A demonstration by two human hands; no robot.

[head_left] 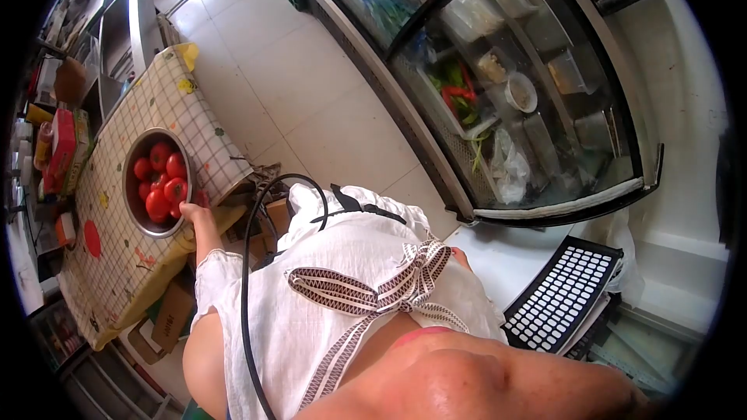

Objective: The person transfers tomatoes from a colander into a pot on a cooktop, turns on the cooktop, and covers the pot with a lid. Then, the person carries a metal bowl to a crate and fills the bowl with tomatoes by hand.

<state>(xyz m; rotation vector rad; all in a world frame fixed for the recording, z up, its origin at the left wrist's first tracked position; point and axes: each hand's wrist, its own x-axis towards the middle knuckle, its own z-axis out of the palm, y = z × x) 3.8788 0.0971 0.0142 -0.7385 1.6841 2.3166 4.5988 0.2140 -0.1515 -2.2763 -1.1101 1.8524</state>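
Note:
My left hand (pixel 196 211) grips the near rim of a steel bowl (pixel 131 204), its thumb side by the edge. Several red tomatoes (pixel 159 185) fill the bowl, which rests on a table with a checked cloth (pixel 109 155). Of my right hand (pixel 461 258), only a small patch of skin shows past the right side of my white top. Its fingers are hidden, so what it touches cannot be made out.
A glass-fronted display fridge (pixel 513 85) with peppers and containers stands at upper right. A black perforated crate (pixel 564 295) lies at lower right. Boxes and packets (pixel 62 148) crowd the left. A black cable (pixel 247 295) hangs across my front. Tiled floor (pixel 311 101) lies ahead.

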